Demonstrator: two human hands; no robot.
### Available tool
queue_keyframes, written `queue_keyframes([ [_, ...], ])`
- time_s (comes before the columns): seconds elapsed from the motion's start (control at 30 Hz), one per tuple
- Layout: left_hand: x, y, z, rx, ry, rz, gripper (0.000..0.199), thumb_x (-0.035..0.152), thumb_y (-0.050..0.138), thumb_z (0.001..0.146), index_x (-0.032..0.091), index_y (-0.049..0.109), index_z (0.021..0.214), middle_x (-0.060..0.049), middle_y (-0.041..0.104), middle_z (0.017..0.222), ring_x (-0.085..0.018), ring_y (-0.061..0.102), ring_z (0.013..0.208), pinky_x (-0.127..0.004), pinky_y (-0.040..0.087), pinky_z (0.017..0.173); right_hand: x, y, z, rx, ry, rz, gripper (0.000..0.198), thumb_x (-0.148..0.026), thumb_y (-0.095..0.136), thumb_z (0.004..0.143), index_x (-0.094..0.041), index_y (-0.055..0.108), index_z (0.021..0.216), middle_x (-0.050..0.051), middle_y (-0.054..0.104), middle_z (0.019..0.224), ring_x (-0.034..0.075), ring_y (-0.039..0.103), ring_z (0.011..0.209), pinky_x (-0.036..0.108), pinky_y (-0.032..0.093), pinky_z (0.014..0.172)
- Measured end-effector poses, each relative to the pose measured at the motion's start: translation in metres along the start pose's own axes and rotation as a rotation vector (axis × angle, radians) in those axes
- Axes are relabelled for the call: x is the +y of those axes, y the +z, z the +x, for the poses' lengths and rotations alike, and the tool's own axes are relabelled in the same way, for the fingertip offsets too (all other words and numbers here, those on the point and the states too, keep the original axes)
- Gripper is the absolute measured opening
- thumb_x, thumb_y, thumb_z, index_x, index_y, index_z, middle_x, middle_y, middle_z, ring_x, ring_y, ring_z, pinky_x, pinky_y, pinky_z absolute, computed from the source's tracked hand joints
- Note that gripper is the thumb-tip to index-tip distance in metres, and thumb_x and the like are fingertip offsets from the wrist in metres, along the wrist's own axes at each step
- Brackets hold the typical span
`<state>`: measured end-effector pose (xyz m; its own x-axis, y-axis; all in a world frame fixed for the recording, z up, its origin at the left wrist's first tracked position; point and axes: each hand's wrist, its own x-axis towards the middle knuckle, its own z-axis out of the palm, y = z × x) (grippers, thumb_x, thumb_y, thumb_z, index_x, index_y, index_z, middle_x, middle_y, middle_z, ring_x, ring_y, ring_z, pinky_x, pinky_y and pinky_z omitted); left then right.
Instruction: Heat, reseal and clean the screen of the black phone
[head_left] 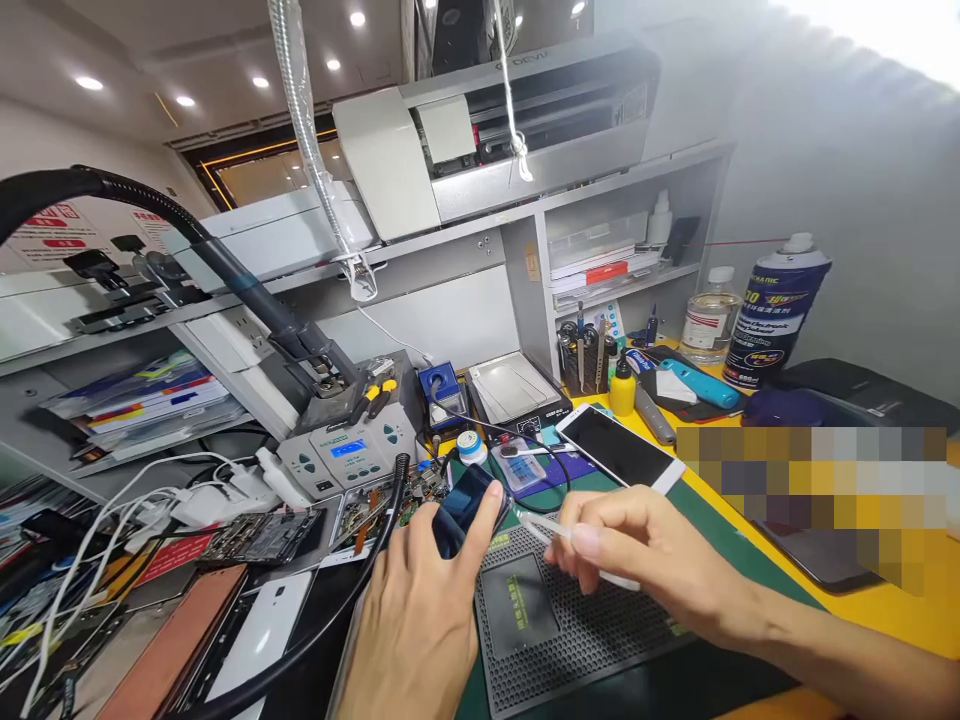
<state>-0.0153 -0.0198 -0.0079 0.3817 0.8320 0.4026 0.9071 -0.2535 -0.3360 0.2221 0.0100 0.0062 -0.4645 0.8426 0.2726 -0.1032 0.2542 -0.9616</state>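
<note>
My left hand (420, 610) is closed around a dark glossy phone (469, 500), tilted up with its upper part showing; the thumb or a finger presses near its right edge. In my right hand (660, 560), pinched between thumb and fingers, is a slim whitish tool (541, 524) whose front end points at the phone's right edge. Whether it touches the phone I cannot tell. Its exact kind is unclear, and the fingers hide its middle. Below both hands lies a grey perforated work pad (517, 605) on a green mat (720, 520).
A white phone (619, 445) lies face up behind my right hand. At the left stand a rework station (337, 450), a black hose (375, 520) and several phone parts. A yellow bottle (622, 388), a spray can (776, 310) and a dark phone (817, 555) are at the right.
</note>
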Motion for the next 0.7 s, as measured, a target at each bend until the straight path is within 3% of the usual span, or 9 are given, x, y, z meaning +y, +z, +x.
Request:
queue_keyframes([
  [0.1, 0.000, -0.003, 0.004, -0.096, -0.056, -0.210, 0.083, 0.006, 0.038, 0.095, 0.050, 0.005, 0.157, -0.010, 0.054, 0.123, -0.027, 0.068, 0.101, -0.043, 0.060, 0.080, 0.001, 0.000, 0.001, -0.030, 0.200, 0.041, 0.055, -0.062, 0.064, 0.088, -0.015, 0.062, 0.059, 0.001, 0.057, 0.053, 0.010, 0.046, 0.046, 0.024, 0.034, 0.047],
  [0.17, 0.001, -0.011, 0.009, -0.209, -0.116, -0.461, 0.065, 0.018, 0.032, 0.102, 0.049, 0.015, 0.157, -0.009, 0.055, 0.126, -0.026, 0.067, 0.106, -0.045, 0.058, 0.087, 0.000, 0.000, 0.001, -0.001, 0.248, 0.000, 0.055, -0.064, 0.065, 0.086, -0.015, 0.062, 0.060, -0.001, 0.054, 0.050, 0.008, 0.036, 0.042, 0.024, 0.024, 0.043],
  [0.23, 0.003, -0.020, 0.014, -0.324, -0.185, -0.735, 0.052, 0.033, 0.030, 0.105, 0.043, 0.025, 0.156, -0.008, 0.056, 0.134, -0.026, 0.063, 0.118, -0.045, 0.053, 0.099, -0.003, 0.000, 0.001, 0.028, 0.199, -0.063, 0.055, -0.064, 0.064, 0.087, -0.015, 0.065, 0.062, -0.002, 0.050, 0.051, 0.009, 0.036, 0.047, 0.024, 0.025, 0.046],
  [0.33, 0.007, -0.028, 0.018, -0.454, -0.304, -1.049, 0.054, 0.049, 0.035, 0.103, 0.036, 0.031, 0.155, -0.008, 0.056, 0.142, -0.028, 0.058, 0.126, -0.046, 0.046, 0.108, -0.007, 0.000, -0.001, 0.076, 0.082, -0.183, 0.056, -0.063, 0.056, 0.093, -0.014, 0.068, 0.068, -0.002, 0.046, 0.056, 0.011, 0.039, 0.055, 0.025, 0.030, 0.052],
  [0.53, 0.015, -0.022, 0.022, -0.596, -0.433, -1.354, 0.065, 0.060, 0.039, 0.099, 0.032, 0.024, 0.156, -0.005, 0.072, 0.101, -0.024, 0.070, 0.093, -0.043, 0.053, 0.093, -0.013, -0.004, 0.000, 0.152, -0.012, -0.335, 0.048, -0.050, 0.046, 0.101, -0.015, 0.066, 0.074, -0.002, 0.045, 0.061, 0.011, 0.038, 0.058, 0.026, 0.032, 0.054],
  [0.7, 0.024, -0.025, 0.031, -0.663, -0.520, -1.392, 0.054, 0.055, 0.041, 0.100, 0.034, 0.032, 0.149, -0.004, 0.074, 0.092, -0.024, 0.072, 0.087, -0.039, 0.055, 0.085, -0.014, -0.005, 0.002, 0.148, 0.039, -0.372, 0.046, -0.048, 0.049, 0.100, -0.015, 0.062, 0.070, -0.001, 0.048, 0.063, 0.011, 0.040, 0.059, 0.026, 0.031, 0.053],
])
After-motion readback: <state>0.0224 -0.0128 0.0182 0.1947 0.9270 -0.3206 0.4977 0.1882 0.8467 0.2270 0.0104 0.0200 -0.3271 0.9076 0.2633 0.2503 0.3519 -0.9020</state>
